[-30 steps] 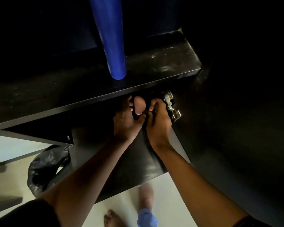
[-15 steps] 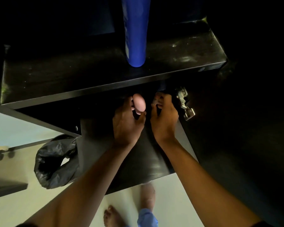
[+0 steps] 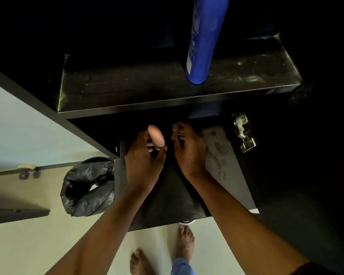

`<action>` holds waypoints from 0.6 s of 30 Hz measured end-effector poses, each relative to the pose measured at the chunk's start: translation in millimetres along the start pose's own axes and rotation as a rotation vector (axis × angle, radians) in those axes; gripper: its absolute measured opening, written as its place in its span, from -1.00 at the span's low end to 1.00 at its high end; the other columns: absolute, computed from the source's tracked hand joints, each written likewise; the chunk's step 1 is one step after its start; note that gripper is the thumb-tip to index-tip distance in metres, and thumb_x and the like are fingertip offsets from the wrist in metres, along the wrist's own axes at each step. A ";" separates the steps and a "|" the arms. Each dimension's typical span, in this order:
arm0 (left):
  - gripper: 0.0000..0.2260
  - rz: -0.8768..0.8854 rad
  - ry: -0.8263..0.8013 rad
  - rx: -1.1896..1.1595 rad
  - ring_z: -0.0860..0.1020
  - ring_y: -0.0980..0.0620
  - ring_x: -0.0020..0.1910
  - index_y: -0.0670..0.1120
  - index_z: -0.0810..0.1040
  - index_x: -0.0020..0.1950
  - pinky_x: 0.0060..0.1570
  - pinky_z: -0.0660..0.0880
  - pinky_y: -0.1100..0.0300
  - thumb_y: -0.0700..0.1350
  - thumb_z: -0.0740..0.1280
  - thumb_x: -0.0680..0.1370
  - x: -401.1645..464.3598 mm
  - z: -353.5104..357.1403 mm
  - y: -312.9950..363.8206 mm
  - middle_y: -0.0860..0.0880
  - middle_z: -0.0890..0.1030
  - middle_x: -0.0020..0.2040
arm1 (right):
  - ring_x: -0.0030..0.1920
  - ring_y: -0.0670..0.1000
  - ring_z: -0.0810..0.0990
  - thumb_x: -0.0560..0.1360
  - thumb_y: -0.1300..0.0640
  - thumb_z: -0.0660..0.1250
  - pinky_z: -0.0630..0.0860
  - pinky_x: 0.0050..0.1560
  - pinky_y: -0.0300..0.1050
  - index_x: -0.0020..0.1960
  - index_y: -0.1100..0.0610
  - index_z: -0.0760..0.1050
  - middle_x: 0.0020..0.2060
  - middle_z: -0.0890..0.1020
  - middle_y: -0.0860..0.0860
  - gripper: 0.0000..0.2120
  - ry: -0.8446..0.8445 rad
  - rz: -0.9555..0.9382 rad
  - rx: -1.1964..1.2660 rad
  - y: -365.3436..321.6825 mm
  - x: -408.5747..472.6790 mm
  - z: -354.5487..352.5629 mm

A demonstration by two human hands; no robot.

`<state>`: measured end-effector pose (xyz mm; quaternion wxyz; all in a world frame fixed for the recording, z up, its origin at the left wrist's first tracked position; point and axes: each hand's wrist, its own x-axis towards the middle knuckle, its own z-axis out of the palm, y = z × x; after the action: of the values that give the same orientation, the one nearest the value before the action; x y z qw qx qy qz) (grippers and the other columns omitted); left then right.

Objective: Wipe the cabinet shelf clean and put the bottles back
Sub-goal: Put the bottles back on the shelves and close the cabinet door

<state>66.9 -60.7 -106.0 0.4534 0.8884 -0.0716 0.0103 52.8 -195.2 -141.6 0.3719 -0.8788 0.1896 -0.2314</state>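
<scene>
A tall blue bottle [image 3: 203, 38] stands upright on the dark, dusty cabinet shelf [image 3: 127, 92], right of its middle. Both hands reach into the dark space just under the shelf's front edge. My left hand [image 3: 145, 157] is closed around a small pink rounded object [image 3: 156, 136], which sticks up past the fingers. My right hand [image 3: 189, 149] sits right beside it with its fingers curled inward. Whatever lies inside those fingers is lost in shadow.
A black bin bag [image 3: 87, 187] stands on the pale floor at the left of the cabinet. A metal hinge [image 3: 243, 132] juts out on the right side. A smudged lower board [image 3: 220, 157] lies under my right hand. My bare feet [image 3: 185, 243] stand below.
The view has swung left and drawn closer, so the shelf and blue bottle now sit further right. Both hands stay under the shelf edge, a little further apart.
</scene>
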 end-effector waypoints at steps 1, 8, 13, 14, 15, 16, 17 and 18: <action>-0.53 -0.006 -0.009 0.001 0.67 0.14 0.05 -0.02 0.52 0.36 0.05 0.64 0.24 -0.10 0.58 0.49 -2.3 -3.6 1.2 0.09 0.64 0.13 | 0.08 0.12 0.73 0.64 0.11 0.37 0.69 0.01 0.06 0.35 0.15 0.56 0.10 0.73 0.10 -0.70 -0.004 0.001 -0.007 0.5 -0.2 0.5; -0.51 0.026 -0.084 -0.027 0.67 0.18 0.01 -0.02 0.55 0.36 -0.04 0.53 0.49 -0.04 0.60 0.48 -29.7 -33.4 26.7 0.05 0.68 0.12 | 0.22 0.05 0.63 0.59 0.20 0.33 0.57 0.22 -0.11 0.37 0.10 0.53 0.23 0.64 0.05 -0.65 -0.035 0.092 -0.005 -26.9 -27.3 -50.9; -0.47 0.089 -0.130 -0.116 0.69 0.15 0.02 -0.04 0.56 0.40 -0.02 0.66 0.24 0.02 0.60 0.48 -60.2 -62.5 62.6 0.06 0.70 0.10 | 0.06 -0.20 0.69 0.54 0.32 0.40 0.64 0.13 -0.24 0.19 0.09 0.66 0.04 0.70 -0.19 -0.72 -0.122 0.216 0.229 -83.9 -55.0 -113.5; -0.46 0.099 -0.132 -0.128 0.68 0.14 0.02 -0.03 0.56 0.41 -0.02 0.66 0.25 0.03 0.61 0.48 -63.8 -69.9 71.5 0.07 0.70 0.10 | 0.04 -0.24 0.69 0.54 0.32 0.42 0.63 0.12 -0.28 0.17 0.07 0.66 0.01 0.67 -0.26 -0.73 -0.145 0.240 0.281 -97.5 -57.5 -126.2; -0.45 0.106 -0.134 -0.138 0.68 0.15 0.04 -0.02 0.55 0.42 -0.01 0.65 0.27 0.03 0.61 0.48 -66.8 -77.9 81.2 0.08 0.70 0.11 | 0.04 -0.27 0.69 0.54 0.31 0.43 0.62 0.12 -0.31 0.16 0.01 0.65 0.00 0.66 -0.32 -0.72 -0.181 0.251 0.326 -111.5 -59.9 -139.4; -0.44 0.108 -0.133 -0.149 0.67 0.15 0.05 -0.02 0.54 0.43 0.00 0.63 0.29 0.01 0.61 0.47 -69.9 -86.9 91.2 0.08 0.69 0.12 | 0.04 -0.28 0.68 0.55 0.29 0.44 0.60 0.10 -0.34 0.16 -0.05 0.63 -0.01 0.65 -0.35 -0.70 -0.228 0.254 0.362 -125.1 -62.1 -152.0; -0.43 0.111 -0.128 -0.158 0.67 0.16 0.06 -0.01 0.53 0.44 0.01 0.63 0.30 -0.02 0.62 0.46 -72.6 -96.4 100.6 0.08 0.68 0.14 | 0.05 -0.28 0.69 0.55 0.28 0.45 0.59 0.08 -0.36 0.17 -0.08 0.60 -0.01 0.65 -0.34 -0.69 -0.269 0.254 0.391 -139.1 -64.1 -164.1; -0.42 0.125 -0.121 -0.161 0.67 0.17 0.06 -0.01 0.53 0.43 0.00 0.63 0.29 -0.04 0.62 0.45 -74.4 -106.1 109.8 0.08 0.68 0.15 | 0.05 -0.26 0.69 0.55 0.27 0.46 0.59 0.07 -0.36 0.18 -0.08 0.60 0.00 0.67 -0.32 -0.68 -0.295 0.252 0.408 -151.6 -64.6 -174.9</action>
<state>-16.8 -29.8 38.6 0.5165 0.8419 -0.1547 -0.0210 -71.6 -162.8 61.5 0.5904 -0.7794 0.1910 -0.0862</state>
